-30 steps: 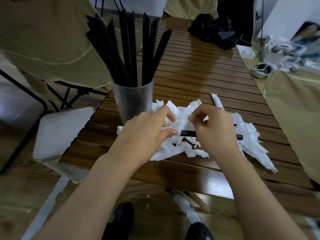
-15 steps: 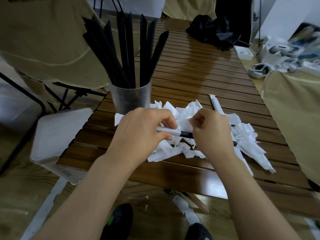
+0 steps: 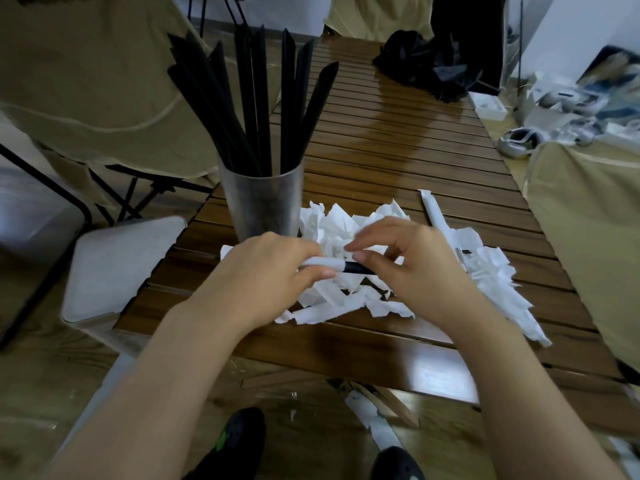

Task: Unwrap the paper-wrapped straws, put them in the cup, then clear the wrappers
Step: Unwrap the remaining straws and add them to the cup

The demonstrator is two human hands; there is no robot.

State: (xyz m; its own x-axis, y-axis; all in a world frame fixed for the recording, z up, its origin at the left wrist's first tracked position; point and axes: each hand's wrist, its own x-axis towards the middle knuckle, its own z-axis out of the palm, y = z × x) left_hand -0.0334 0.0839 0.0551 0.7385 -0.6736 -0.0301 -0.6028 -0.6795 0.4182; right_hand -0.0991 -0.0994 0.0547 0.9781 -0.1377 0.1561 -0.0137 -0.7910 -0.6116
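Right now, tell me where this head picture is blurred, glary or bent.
Head view: motion blur smears the right hand fingertips and the clutter at far right; window glare sheens the table slats beyond the cup; wide-angle bending curves the table's edges; the half-unwrapped straw stays fairly sharp.

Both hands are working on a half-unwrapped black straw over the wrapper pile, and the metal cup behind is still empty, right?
Not quite. The head view shows the metal cup already holding many black straws. The rest stands: both hands work the half-unwrapped straw.
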